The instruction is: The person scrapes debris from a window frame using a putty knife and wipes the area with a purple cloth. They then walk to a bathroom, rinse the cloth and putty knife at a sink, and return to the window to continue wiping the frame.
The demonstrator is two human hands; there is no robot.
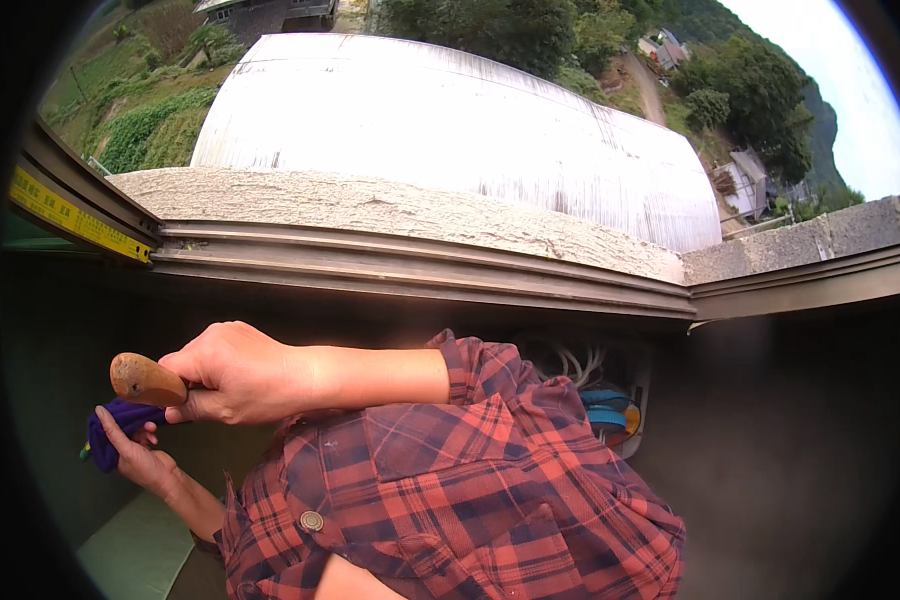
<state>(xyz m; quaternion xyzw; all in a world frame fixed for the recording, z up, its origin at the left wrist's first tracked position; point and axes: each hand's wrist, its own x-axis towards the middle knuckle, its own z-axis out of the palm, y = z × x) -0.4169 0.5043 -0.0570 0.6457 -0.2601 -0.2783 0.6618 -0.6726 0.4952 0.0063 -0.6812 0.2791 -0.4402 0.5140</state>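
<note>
My right hand [232,375] reaches across to the left and grips a worn wooden handle [147,380] with a rounded end. Whatever the handle belongs to is hidden behind the fist and cloth. Just below it, my left hand [144,459] holds a bunched purple cloth [112,435], with fingers spread along it. A small green and yellow tip [85,451] shows at the cloth's outer edge. Both hands are on the inner side of a metal window track [420,270], at the left of the view.
A rough concrete ledge [375,202] runs outside the track, with a long white curved roof [450,127] beyond. A window frame [82,202] bearing a yellow label rises at left. Behind my arm, a container [640,420] holds white cables [581,366] and a blue object [604,412].
</note>
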